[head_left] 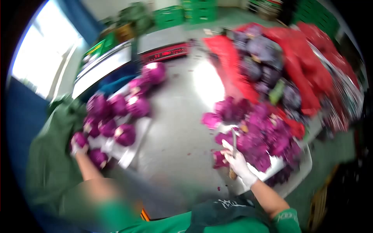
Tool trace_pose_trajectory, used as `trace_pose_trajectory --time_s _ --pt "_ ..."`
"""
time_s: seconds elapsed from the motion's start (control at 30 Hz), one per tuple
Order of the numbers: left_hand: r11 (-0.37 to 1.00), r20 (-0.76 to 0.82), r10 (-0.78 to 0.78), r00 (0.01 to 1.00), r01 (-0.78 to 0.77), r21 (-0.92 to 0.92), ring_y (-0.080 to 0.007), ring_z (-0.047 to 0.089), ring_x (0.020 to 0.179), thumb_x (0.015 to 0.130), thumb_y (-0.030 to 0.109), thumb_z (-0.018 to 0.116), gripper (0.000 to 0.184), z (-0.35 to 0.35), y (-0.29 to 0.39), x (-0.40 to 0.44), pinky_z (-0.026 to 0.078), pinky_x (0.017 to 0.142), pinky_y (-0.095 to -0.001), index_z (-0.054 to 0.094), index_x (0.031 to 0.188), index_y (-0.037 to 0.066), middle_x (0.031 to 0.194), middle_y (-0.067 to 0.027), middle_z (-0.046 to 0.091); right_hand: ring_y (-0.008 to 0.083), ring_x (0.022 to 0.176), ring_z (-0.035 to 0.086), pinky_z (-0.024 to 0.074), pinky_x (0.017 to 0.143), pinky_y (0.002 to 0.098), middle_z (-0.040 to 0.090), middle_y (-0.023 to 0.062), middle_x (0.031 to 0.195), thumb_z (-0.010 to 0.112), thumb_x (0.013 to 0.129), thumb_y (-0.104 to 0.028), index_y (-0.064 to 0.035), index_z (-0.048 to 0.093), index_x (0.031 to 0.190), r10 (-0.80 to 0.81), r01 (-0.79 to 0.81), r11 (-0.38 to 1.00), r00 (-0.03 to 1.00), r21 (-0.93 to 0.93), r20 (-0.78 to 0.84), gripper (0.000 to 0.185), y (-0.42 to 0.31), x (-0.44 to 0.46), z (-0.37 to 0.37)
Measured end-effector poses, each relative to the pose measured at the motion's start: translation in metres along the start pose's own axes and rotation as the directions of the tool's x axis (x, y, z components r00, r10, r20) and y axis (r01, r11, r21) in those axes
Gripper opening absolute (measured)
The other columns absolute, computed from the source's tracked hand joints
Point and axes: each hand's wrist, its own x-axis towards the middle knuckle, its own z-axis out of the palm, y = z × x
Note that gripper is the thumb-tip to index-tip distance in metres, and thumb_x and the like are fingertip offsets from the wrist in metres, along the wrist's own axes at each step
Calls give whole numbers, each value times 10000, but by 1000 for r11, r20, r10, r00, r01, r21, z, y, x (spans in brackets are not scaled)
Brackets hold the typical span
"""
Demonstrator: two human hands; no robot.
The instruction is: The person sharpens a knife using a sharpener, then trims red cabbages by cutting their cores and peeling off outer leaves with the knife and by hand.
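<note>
At the left edge of the table, my gloved left hand point(74, 149) is closed around a red cabbage point(80, 139). Several peeled red cabbages point(125, 134) lie beside it on a white sheet or board. My right hand point(240, 165), also in a white glove, grips a knife point(234, 136) whose thin curved blade points away from me. Just beyond and to the right of that hand spreads a heap of loose purple cabbage leaves point(256, 139). Motion blur softens the details of both hands.
A scale point(165, 53) with red digits stands at the back of the metal table point(175, 116). Unpeeled cabbages point(262, 52) spill from a red mesh bag point(229, 66) at the right. Green crates point(199, 13) are stacked behind, and green cloth point(54, 136) hangs at the left.
</note>
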Motion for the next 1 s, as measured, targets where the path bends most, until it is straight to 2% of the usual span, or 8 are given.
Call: trace_pose_trajectory --time_s 0.07,0.23,0.3,0.37,0.5,0.63,0.87,1.0 --pt "187 414 -523 745 574 -797 -273 574 1086 793 524 716 688 -9 43 -6 503 926 -390 549 1315 109 1240 -76 593 159 1173 536 534 856 279 331 27 1553 466 968 -5 -110 331 1506 -16 32 989 994 145 -107 565 -7 3 -14" --pt "478 466 -484 741 670 -568 -277 293 1431 761 739 595 980 -11 34 -24 226 1156 -532 377 1485 114 1564 -53 328 229 1387 375 495 948 334 121 -17 1632 476 974 -27 -299 180 1557 42 80 889 966 450 -255 708 -10 21 -40" --pt "562 -273 -822 500 631 -535 -317 481 1280 749 696 662 865 21 43 -7 375 1082 -456 518 1319 60 1439 -160 471 249 1430 311 436 1007 423 136 26 1632 492 968 -32 -368 88 1557 66 65 875 966 481 -250 789 -8 21 -45" --pt "824 -584 -351 731 538 178 -332 527 1223 776 482 758 781 14 180 -76 398 1071 -408 481 1339 17 1381 -204 497 240 1450 284 451 980 440 158 20 1629 473 976 -43 -395 90 1551 95 81 851 948 519 -303 775 -9 18 -52" --pt "704 -114 699 706 -708 -59 -327 380 1354 779 135 769 759 110 329 -180 305 1130 -425 385 1412 -32 1399 -205 434 240 1432 316 448 975 459 186 22 1620 459 985 -51 -422 87 1544 90 137 841 918 523 -386 767 2 1 -86" --pt "560 567 732 379 -808 -184 -470 97 1455 454 513 924 1400 199 466 -303 225 1152 -533 146 1548 116 1553 -336 88 248 1430 320 468 958 436 177 44 1620 475 986 -65 -419 77 1545 81 183 830 894 526 -440 772 15 -27 -119" --pt "522 500 798 337 -801 -294 -414 162 1453 469 647 854 1409 308 615 -416 131 1034 -709 91 1555 174 1559 -302 89 269 1463 237 499 946 486 71 77 1637 529 954 -133 -305 35 1565 66 321 803 790 502 -609 804 25 -103 -215" --pt "596 445 796 410 -659 -458 -390 69 1486 504 692 808 1376 306 665 -502 72 1061 -714 72 1560 205 1576 -299 -15 209 1117 536 547 863 446 491 64 1279 649 880 -137 -92 417 1352 180 407 834 438 372 -881 528 71 -162 -317"
